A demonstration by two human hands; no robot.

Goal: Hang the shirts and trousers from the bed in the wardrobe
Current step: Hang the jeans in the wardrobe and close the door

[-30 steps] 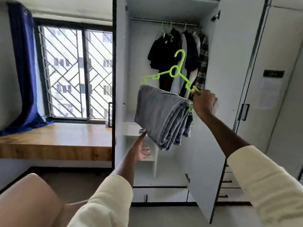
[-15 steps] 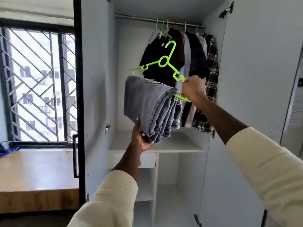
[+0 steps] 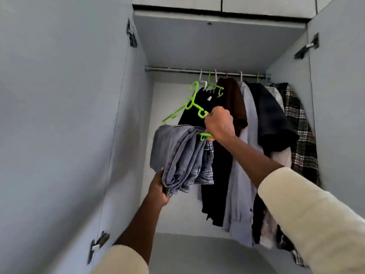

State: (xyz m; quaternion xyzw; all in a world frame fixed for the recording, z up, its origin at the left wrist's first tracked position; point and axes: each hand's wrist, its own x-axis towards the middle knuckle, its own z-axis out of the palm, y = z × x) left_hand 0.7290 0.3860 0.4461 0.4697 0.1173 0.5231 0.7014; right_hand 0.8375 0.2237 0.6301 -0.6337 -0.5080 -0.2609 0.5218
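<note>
The view looks up into an open grey wardrobe [image 3: 217, 46], its left door [image 3: 59, 115] swung wide with a dark hinge near the top and another near the bottom, its right door [image 3: 339, 95] open too. A metal rail [image 3: 173, 70] runs across the back under the top panel. The left hand [image 3: 158, 191] is raised under the folded grey trousers [image 3: 177, 155], its fingers cupped against the bottom of the bundle and gripping the lower edge. The trousers are draped over the bottom bar of a green hanger [image 3: 192, 104], which is tilted, its hook pointing up toward the rail but not on it, just below and in front of it. The right hand [image 3: 219, 124] is clenched round the right end of the hanger, fingers wrapped over the green plastic beside the trousers. Right of that hand, hung shirts [image 3: 266, 119] crowd the rail: black, brown, pale lilac, dark navy, then a plaid one nearest the right door. Both sleeves are cream.
</note>
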